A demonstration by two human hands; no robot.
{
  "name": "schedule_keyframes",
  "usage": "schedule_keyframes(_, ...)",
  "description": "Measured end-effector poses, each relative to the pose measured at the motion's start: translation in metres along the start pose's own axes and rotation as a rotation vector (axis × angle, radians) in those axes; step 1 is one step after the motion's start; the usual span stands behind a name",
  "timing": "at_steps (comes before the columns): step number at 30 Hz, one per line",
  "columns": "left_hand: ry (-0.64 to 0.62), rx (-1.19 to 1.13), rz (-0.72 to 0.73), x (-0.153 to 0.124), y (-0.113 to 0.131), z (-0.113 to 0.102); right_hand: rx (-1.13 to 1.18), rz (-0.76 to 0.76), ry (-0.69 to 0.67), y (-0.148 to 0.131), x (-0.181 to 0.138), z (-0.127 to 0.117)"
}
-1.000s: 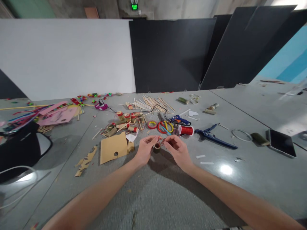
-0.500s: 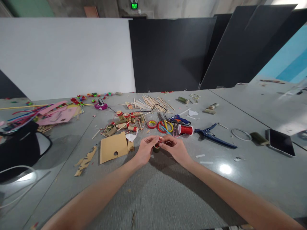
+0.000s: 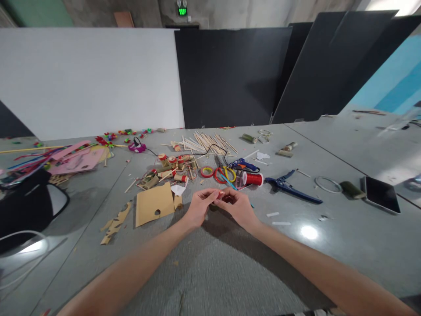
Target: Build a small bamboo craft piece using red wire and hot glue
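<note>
Close together at the middle of the table, my left hand (image 3: 200, 206) and my right hand (image 3: 238, 204) both have their fingers closed on a short bamboo piece (image 3: 214, 207). Something small and red (image 3: 220, 194) shows at its top, pinched between the thumbs and fingertips. Most of the piece is covered by my fingers. Just beyond my hands lie a red-and-yellow tape roll (image 3: 207, 172), scissors (image 3: 219, 174) with red and yellow handles, and a spool of red thread (image 3: 253, 178).
Left of my hands lies a cardboard sheet (image 3: 154, 205) with a hole, beside a heap of bamboo pieces (image 3: 164, 171). Wooden sticks (image 3: 212, 143) and a blue glue gun (image 3: 243, 165) lie behind. On the right are a blue cutter (image 3: 292, 188) and a tablet (image 3: 381, 194).
My fingers have closed further over the bamboo piece, whose open end showed before and is now mostly hidden. The view has shifted slightly.
</note>
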State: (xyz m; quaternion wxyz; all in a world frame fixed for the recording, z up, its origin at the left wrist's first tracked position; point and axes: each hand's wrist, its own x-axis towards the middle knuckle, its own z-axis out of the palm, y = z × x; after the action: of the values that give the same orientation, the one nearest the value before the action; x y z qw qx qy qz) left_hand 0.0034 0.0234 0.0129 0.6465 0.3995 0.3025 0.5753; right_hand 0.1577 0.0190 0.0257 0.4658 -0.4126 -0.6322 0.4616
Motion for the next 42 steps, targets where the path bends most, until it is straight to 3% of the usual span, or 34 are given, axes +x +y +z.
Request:
schedule_keyframes(23,-0.038,0.077,0.000,-0.0024,0.0030,0.0034,-0.098,-0.047,0.102,-0.0042,-0.0047,0.0050)
schedule_keyframes(42,-0.055,0.123,0.079,-0.0033,0.0049,0.0060,-0.114,-0.028,0.062,-0.0029,-0.0035,0.0036)
